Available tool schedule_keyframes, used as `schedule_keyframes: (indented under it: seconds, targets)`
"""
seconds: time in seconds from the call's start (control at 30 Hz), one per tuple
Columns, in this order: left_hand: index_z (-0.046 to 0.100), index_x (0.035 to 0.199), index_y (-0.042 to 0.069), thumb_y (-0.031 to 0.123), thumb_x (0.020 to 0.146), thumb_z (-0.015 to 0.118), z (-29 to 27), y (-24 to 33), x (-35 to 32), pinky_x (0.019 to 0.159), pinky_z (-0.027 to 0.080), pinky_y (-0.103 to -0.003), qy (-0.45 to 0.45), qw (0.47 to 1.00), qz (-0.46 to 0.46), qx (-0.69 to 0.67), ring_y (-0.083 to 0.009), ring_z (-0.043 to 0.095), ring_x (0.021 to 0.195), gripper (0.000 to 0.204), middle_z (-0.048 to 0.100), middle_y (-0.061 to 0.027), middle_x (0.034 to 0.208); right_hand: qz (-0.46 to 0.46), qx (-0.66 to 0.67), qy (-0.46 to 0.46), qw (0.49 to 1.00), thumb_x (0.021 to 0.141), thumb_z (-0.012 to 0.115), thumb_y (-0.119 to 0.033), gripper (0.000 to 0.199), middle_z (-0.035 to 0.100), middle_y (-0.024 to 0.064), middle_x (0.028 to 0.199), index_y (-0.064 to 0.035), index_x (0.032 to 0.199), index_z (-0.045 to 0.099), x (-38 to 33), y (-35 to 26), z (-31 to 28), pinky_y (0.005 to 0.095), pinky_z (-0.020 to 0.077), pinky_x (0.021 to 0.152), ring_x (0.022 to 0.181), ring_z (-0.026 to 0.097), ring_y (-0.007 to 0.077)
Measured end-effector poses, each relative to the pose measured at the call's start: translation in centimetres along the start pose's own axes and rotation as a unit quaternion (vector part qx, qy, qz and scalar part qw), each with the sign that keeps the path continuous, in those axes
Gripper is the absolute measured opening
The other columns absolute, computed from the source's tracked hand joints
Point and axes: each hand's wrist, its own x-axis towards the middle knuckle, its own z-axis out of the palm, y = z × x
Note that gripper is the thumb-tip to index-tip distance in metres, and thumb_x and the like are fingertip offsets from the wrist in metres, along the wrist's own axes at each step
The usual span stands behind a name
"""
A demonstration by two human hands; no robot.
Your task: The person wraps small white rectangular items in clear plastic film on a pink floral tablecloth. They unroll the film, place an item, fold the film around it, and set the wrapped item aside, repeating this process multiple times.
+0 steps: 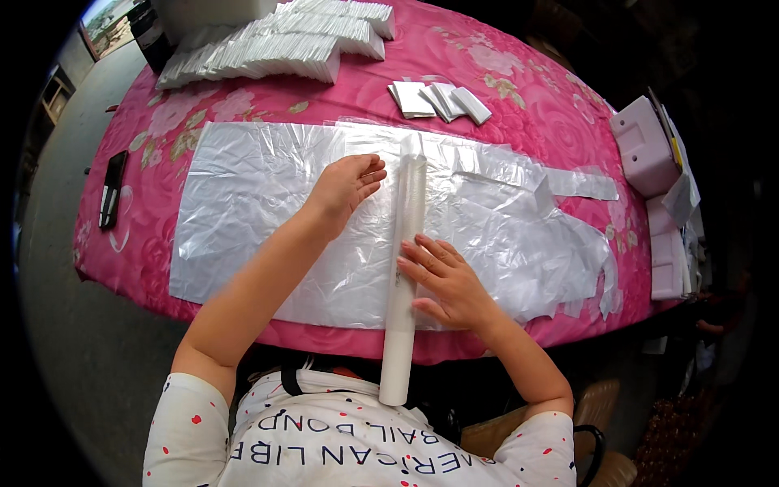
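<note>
A transparent plastic film sheet [251, 211] lies wrinkled over the table in front of me. Across its middle rests a long white tube or roll [398, 325], its lower end sticking out past the table's near edge toward my shirt. My right hand [442, 284] lies on the tube's right side with its fingers spread and stretched out. Just left of the tube's far half, my left hand [350, 187] hovers over the film, fingers loosely bent, nothing visible in it. To the right of the tube, more film [519, 235] spreads out with ragged, torn-looking edges and loose strips.
Rows of folded whitish plastic packets [268, 53] stand at the back left, beside a dark container [148, 34]. Several loose packets [438, 101] lie beyond the film. A black phone [113, 189] sits at the left on the pink floral tablecloth [154, 260]. White boxes [645, 146] stand at the right edge.
</note>
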Motion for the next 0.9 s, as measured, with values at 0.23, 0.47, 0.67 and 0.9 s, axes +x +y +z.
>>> schedule_keyframes:
  seconds: [0.23, 0.47, 0.67, 0.9]
  targets:
    - [0.051, 0.115, -0.002, 0.015, 0.094, 0.042, -8.7, 5.6, -7.0, 0.09, 0.044, -0.031, 0.021, 0.984, 0.115, 0.131, -0.0202, 0.056, 0.105, 0.029, 0.056, -0.0142, 0.116, -0.176, 0.049, -0.056, 0.982, 0.088, 0.041, -0.045, 0.054, 0.05, 0.0132, 0.127, -0.0039, 0.121, 0.052, 11.6, -6.5, 5.4, 0.0469, 0.018, 0.108, 0.13, 0.032, 0.0293]
    - [0.053, 0.114, 0.0, 0.013, 0.094, 0.04, -17.9, 4.9, -18.5, 0.087, 0.044, -0.028, 0.154, 0.958, 0.134, 0.203, -0.0154, 0.056, 0.101, 0.027, 0.058, -0.0093, 0.113, -0.18, 0.194, 0.011, 0.964, 0.088, 0.05, -0.032, 0.04, 0.052, 0.0148, 0.123, -0.0036, 0.116, 0.055, 16.5, -9.2, 5.5, 0.0436, 0.028, 0.104, 0.122, 0.041, 0.0301]
    - [0.047, 0.12, -0.002, 0.007, 0.091, 0.045, -18.7, 1.2, -25.0, 0.087, 0.042, -0.026, 0.188, 0.941, 0.132, 0.249, -0.0133, 0.053, 0.101, 0.03, 0.052, -0.0084, 0.117, -0.165, 0.024, 0.036, 0.985, 0.088, 0.049, -0.032, 0.041, 0.043, 0.0117, 0.134, -0.0065, 0.12, 0.054, 21.4, -8.2, 10.1, 0.0448, 0.0179, 0.108, 0.13, 0.031, 0.0298]
    - [0.023, 0.136, -0.004, 0.017, 0.071, 0.071, -16.3, 0.1, -25.9, 0.084, 0.044, -0.04, 0.285, 0.669, 0.092, 0.68, -0.0364, 0.052, 0.097, 0.083, 0.049, -0.021, 0.111, -0.007, 0.017, 0.101, 0.995, 0.081, 0.049, -0.022, 0.047, 0.038, 0.0192, 0.136, -0.0009, 0.123, 0.049, 28.9, -15.4, 15.4, 0.0461, 0.0118, 0.11, 0.133, 0.024, 0.0328]
